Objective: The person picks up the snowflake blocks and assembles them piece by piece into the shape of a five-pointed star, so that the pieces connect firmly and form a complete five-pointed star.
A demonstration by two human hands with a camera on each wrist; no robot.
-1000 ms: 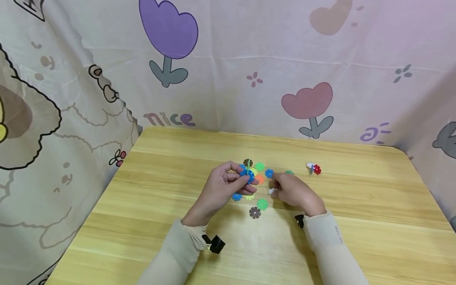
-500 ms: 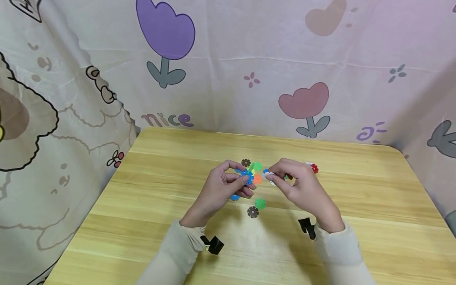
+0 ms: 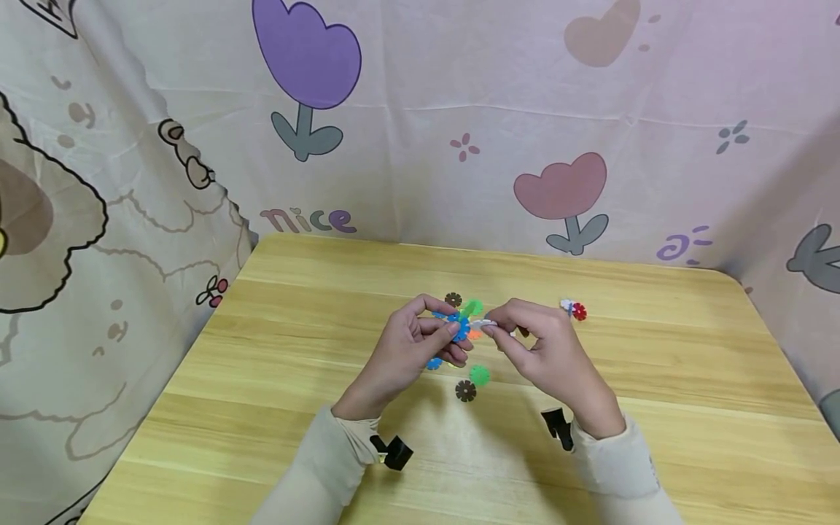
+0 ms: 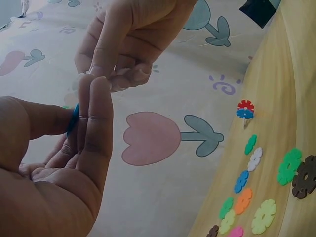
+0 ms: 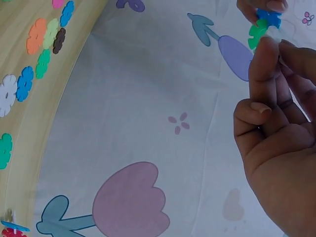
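Note:
My left hand (image 3: 413,346) pinches a blue notched plastic disc (image 3: 462,328) between thumb and fingers, above the table. A green notched disc (image 5: 256,34) is joined to the blue one; in the right wrist view it stands at an angle beside it. From the right, my right hand (image 3: 551,354) pinches a white notched disc (image 3: 483,323) between thumb and index finger. Its edge meets the blue and green pair, though fingers partly cover the contact. Whether it is slotted in, I cannot tell.
Loose notched discs lie beneath and around the hands, among them an orange disc (image 4: 243,201), a brown disc (image 3: 465,391) and a green disc (image 3: 480,375). Farther right on the wooden table (image 3: 689,350) stands a joined red, white and blue cluster (image 3: 574,310). A printed cloth (image 3: 420,146) hangs behind.
My right hand has picked the white disc up off the table and brought it left to the blue and green pair. The left hand stays nearly still, its discs slightly turned.

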